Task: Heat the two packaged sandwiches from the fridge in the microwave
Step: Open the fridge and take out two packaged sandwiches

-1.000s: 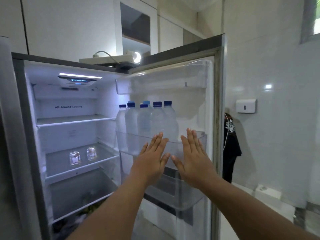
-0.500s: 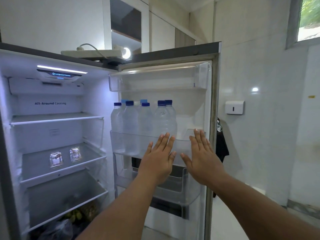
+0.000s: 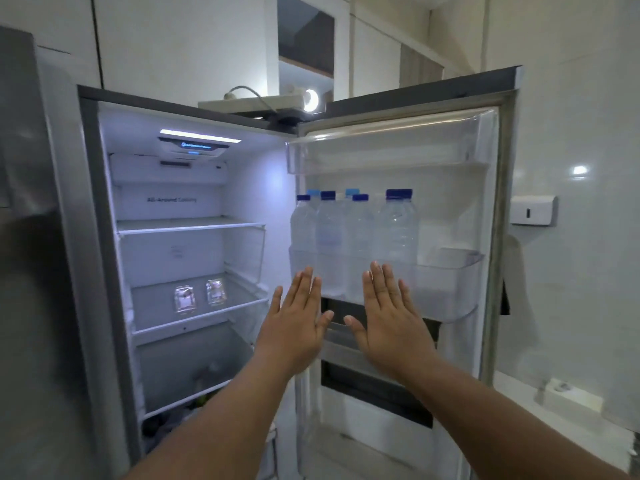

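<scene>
Two clear-wrapped packaged sandwiches [image 3: 200, 296] lie side by side on the third glass shelf [image 3: 194, 320] of the open stainless-steel fridge [image 3: 86, 237]. Left hand [image 3: 294, 332] and right hand [image 3: 389, 329] raised flat, fingers straight and together, backs to camera, holding nothing. Both sit before the clear plastic door bin [image 3: 446, 289] carrying blue-capped water bottles [image 3: 353, 230]. Contact with bin: cannot tell.

Fridge door [image 3: 408, 140]: swung wide at 3 o'clock, the compartment mouth unblocked.
Sandwich shelf [image 3: 201, 322]: two packaged sandwiches [image 3: 199, 296] side by side, open air above, bare shelf toward 3 o'clock.
Door bin [image 3: 446, 285]: water bottles [image 3: 353, 233] fill its 9 o'clock end.
</scene>
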